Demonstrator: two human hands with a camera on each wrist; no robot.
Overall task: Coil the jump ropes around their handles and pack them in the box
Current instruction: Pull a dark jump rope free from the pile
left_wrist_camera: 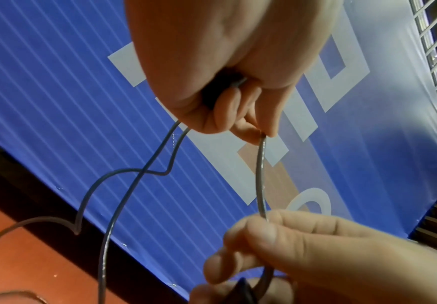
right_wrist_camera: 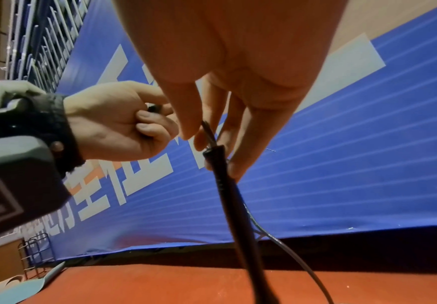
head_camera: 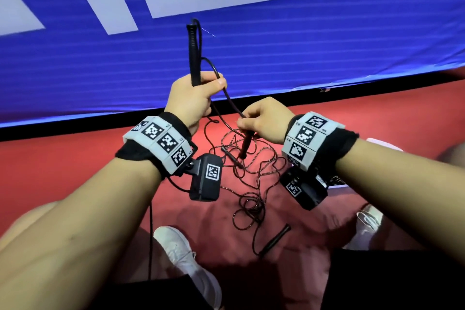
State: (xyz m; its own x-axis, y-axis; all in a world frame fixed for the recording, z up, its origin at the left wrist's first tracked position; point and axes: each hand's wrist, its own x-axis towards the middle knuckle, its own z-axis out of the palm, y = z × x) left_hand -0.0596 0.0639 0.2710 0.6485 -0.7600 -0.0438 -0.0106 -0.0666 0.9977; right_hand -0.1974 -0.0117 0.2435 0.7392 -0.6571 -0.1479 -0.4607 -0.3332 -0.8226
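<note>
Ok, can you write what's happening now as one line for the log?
step: coiling rope | left hand: grips upright handle | right hand: pinches second handle | cord: tangled on red floor | box: unseen

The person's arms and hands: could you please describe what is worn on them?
Bare forearms and hands. Each wrist carries a black cuff under a grey band of black-and-white square markers. A black camera box with its own marker hangs below each; a black cable trails from the left.

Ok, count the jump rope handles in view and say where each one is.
4. One upright handle in the left hand; one hanging handle in the right hand; two loose handles on the red floor, one among the tangled rope, one nearer the shoes. More may be hidden.
</note>
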